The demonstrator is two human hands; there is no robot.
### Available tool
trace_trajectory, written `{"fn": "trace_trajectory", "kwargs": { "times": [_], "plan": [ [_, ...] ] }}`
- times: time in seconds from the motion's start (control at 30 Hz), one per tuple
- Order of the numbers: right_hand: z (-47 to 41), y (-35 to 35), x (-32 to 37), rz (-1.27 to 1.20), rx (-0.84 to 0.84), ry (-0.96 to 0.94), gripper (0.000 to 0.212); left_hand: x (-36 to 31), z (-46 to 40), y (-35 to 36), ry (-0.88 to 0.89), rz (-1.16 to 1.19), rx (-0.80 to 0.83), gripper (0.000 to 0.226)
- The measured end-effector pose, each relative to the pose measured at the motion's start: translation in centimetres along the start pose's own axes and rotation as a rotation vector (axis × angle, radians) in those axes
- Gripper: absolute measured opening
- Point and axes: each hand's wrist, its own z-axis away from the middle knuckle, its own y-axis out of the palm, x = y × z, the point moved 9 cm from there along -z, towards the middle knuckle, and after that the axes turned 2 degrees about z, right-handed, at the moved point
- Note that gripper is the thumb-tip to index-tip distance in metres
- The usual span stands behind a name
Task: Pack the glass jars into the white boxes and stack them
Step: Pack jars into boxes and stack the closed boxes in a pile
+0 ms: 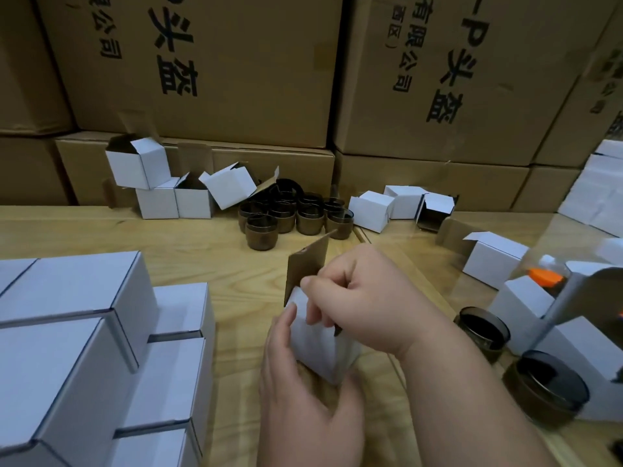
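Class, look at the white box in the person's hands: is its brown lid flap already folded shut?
No: the brown flap stands up open above the white box, which the left hand and right hand hold.

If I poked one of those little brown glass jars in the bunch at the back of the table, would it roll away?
Probably not. The small brown glass jars look short and wide and stand upright on the wooden table, so one would likely slide rather than roll. They sit packed close together, so a poked jar would probably bump its neighbours. Being glass, they may chip.
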Motion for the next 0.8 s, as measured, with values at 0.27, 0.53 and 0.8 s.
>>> {"fn": "trace_trajectory", "kwargs": {
  "times": [0.27,0.53,0.8],
  "plan": [
    [0.8,0.8,1.7,-0.065,0.163,0.049,0.039,0.2,0.0,-0.5,0.053,0.112,0.001,0.103],
    [1.0,1.1,2.2,-0.03,0.172,0.062,0.032,-0.5,-0.2,-0.2,0.143,0.049,0.016,0.098],
    [0.4,0.1,0.4,-0.011,0.108,0.135,0.028,-0.4,0.0,0.2,0.207,-0.027,0.086,0.1]
  ]
}}
